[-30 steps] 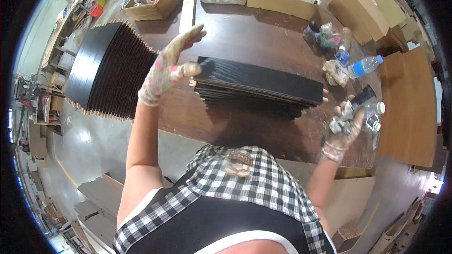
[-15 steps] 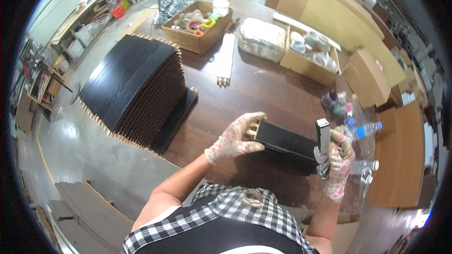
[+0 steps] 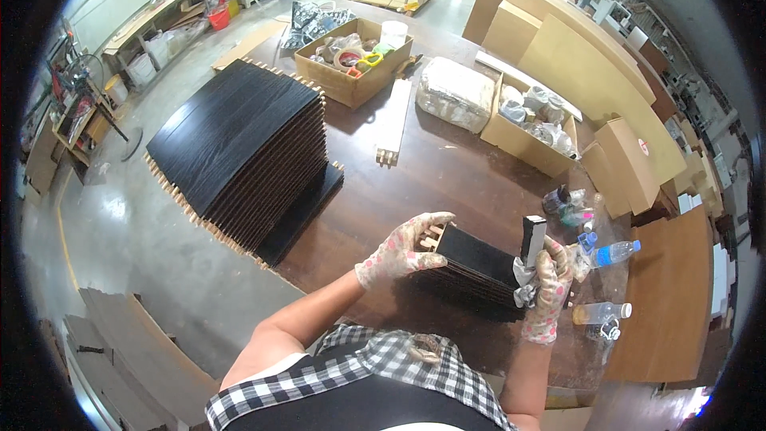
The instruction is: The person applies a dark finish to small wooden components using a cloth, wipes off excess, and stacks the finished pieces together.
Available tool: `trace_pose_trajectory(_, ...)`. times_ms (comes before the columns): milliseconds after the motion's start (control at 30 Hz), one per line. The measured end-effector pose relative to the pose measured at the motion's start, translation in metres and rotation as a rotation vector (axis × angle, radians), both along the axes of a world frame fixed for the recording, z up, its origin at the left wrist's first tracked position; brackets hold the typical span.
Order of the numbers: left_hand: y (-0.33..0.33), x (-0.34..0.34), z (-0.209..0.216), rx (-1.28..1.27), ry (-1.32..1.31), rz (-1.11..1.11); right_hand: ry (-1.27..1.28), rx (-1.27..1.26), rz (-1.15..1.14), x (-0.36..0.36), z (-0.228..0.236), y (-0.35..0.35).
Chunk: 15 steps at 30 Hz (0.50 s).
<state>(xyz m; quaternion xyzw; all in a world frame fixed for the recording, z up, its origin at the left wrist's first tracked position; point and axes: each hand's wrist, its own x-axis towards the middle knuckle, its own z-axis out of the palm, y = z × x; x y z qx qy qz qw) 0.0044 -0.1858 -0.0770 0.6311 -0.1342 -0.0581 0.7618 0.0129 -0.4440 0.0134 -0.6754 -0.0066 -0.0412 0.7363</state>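
Observation:
A short stack of black boards (image 3: 479, 255) lies on the brown table, wooden dowel pegs sticking out of its left end. My left hand (image 3: 403, 247), in a pink-dotted white glove, brackets that pegged end, thumb on the near side and fingers on the far side. At the other end, my gloved right hand (image 3: 552, 283) is closed round an upright small block (image 3: 532, 241) with black and pale faces. A crumpled grey rag (image 3: 524, 283) is bunched between the block and the boards. The right fingertips are partly hidden.
A tall pile of black doweled boards (image 3: 239, 136) stands at left. Farther back are white strips (image 3: 393, 124), a carton of tapes and scissors (image 3: 343, 84), a wrapped bundle (image 3: 455, 92) and another carton (image 3: 527, 140). Plastic bottles (image 3: 614, 254) lie at right.
The view has shifted slightly. My right hand, with the block and rag, has come left and closer to my left hand, and the block has turned. The left hand keeps its place at the pegged end.

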Motion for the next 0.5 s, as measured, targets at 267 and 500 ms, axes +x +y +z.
trace_pose_trajectory(267,-0.008,0.007,-0.006,-0.162,0.106,0.023,-0.07,-0.263,0.135,0.011,0.019,-0.004)
trace_pose_trajectory(500,-0.019,0.017,-0.03,-0.187,-0.168,0.231,-0.367,-1.011,0.229,0.038,0.034,0.022)
